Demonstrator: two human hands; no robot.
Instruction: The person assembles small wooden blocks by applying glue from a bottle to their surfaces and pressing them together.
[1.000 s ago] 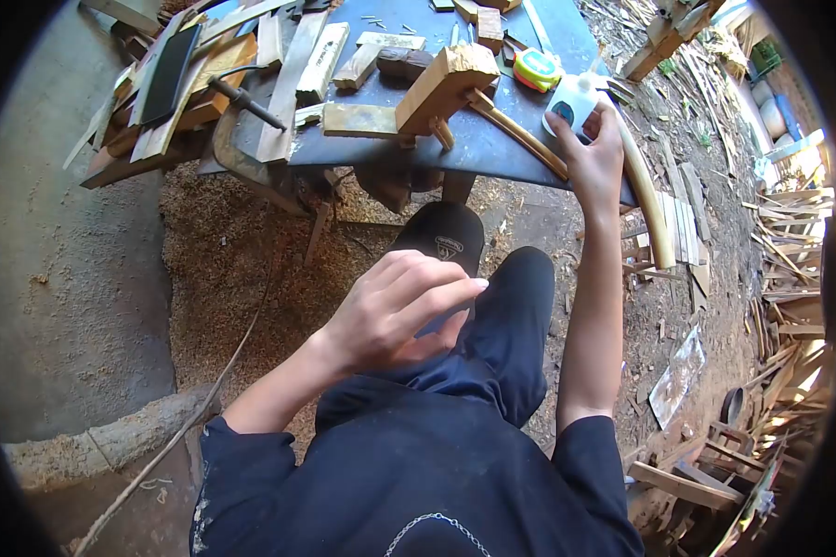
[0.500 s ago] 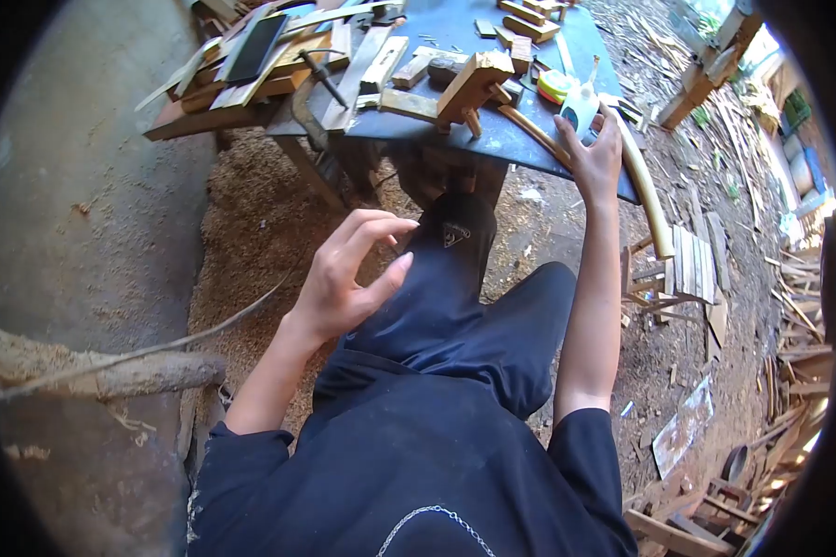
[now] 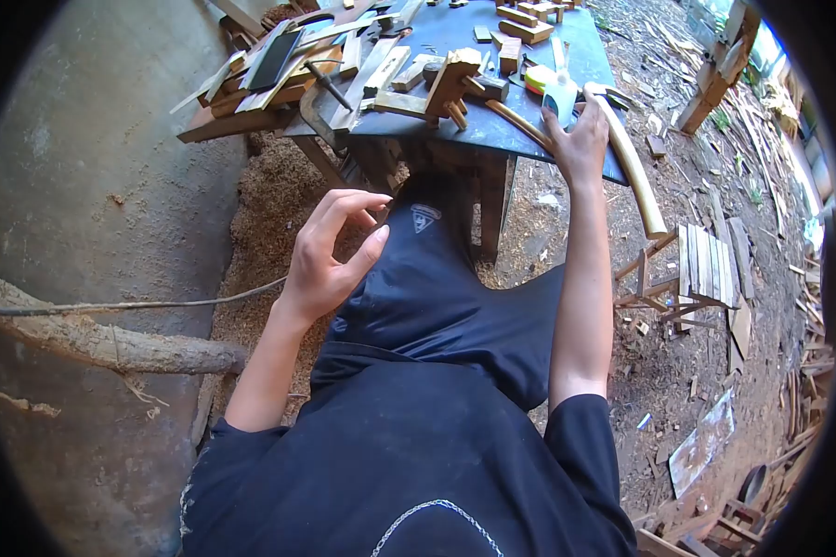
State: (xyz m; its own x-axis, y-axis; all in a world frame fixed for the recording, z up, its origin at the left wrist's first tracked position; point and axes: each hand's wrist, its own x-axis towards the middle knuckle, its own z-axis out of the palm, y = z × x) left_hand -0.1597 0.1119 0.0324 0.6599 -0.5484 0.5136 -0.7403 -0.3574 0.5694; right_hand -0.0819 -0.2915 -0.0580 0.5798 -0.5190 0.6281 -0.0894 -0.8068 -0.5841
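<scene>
My right hand (image 3: 581, 139) is at the right front edge of the blue table (image 3: 502, 139), its fingers closed around a white glue bottle (image 3: 560, 96) with a narrow nozzle pointing up. Part of the bottle is hidden behind the fingers. Right beside this hand, a hammer (image 3: 636, 181) with a curved wooden handle hangs over the table edge. A yellow tape measure (image 3: 535, 78) lies just left of the bottle. My left hand (image 3: 330, 246) hovers over my lap, thumb and fingers apart, holding nothing.
A small wooden piece with legs (image 3: 450, 88) stands near the front edge. A metal clamp (image 3: 325, 93), a black phone (image 3: 275, 60) and wood strips crowd the left side. A slatted stool (image 3: 701, 265) stands to the right; a branch (image 3: 111, 343) juts in at left.
My view has shifted slightly. The glue bottle has gone from leaning right to nearly upright in my right hand. My left hand keeps its curled, parted pose.
</scene>
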